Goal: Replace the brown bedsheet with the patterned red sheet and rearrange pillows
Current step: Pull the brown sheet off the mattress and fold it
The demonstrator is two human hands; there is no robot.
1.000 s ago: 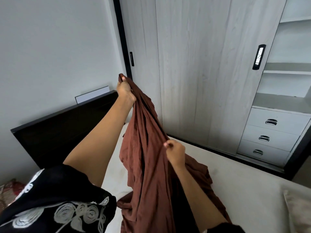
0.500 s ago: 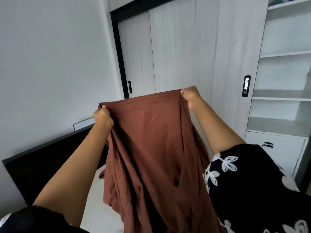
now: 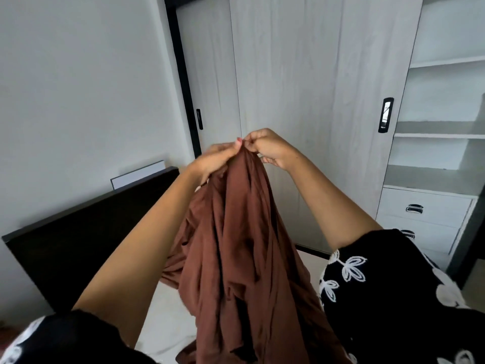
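The left hand (image 3: 215,160) and right hand (image 3: 270,149) meet fingertip to fingertip, each pinching the top edge of the brown bedsheet (image 3: 244,258), raised in front of the wardrobe door (image 3: 301,88). The sheet hangs in bunched folds over the bare mattress (image 3: 168,319), beside the dark headboard (image 3: 86,237).

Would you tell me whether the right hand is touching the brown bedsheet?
Touching: the head view shows the right hand pinching the gathered top of the brown bedsheet.

Single head view, close, facing forward-down toward wardrobe (image 3: 301,101).
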